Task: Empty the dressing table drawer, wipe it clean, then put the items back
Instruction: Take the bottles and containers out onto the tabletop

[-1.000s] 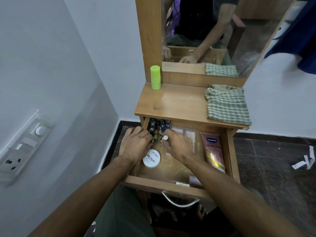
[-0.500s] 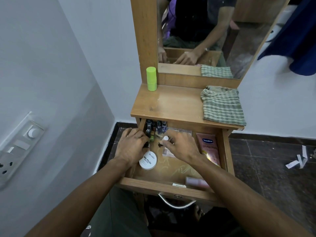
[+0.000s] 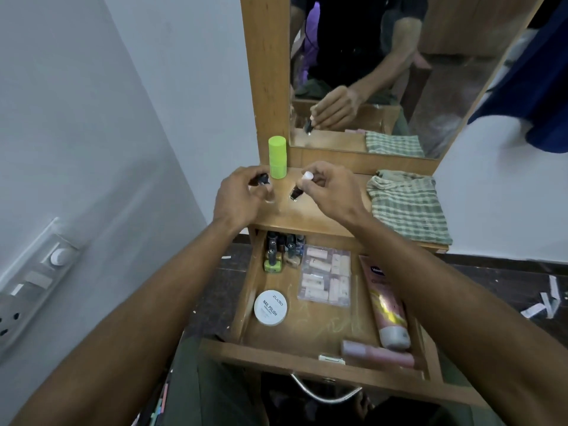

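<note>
The wooden drawer (image 3: 313,361) stands pulled open below the table top (image 3: 307,216). My left hand (image 3: 239,198) is closed around small nail polish bottles (image 3: 263,181) just over the top's left side. My right hand (image 3: 332,192) pinches a dark nail polish bottle (image 3: 295,192) and a white-capped one (image 3: 307,175) above the top. In the drawer lie several nail polish bottles (image 3: 278,256) at the back left, a round white nail polish remover tub (image 3: 271,307), a clear packet of sachets (image 3: 326,276), a pink lotion tube (image 3: 385,305) and a small pink tube (image 3: 376,355).
A green cylinder (image 3: 277,157) stands at the top's back left, right behind my hands. A folded green checked cloth (image 3: 407,207) lies on the right of the top. A mirror (image 3: 384,72) rises behind. A wall with a switch panel (image 3: 37,278) is close on the left.
Both hands have lifted out of the drawer's back left corner, each carrying nail polish bottles, and now hover over the table top near the green cylinder. The camera view has tilted slightly.
</note>
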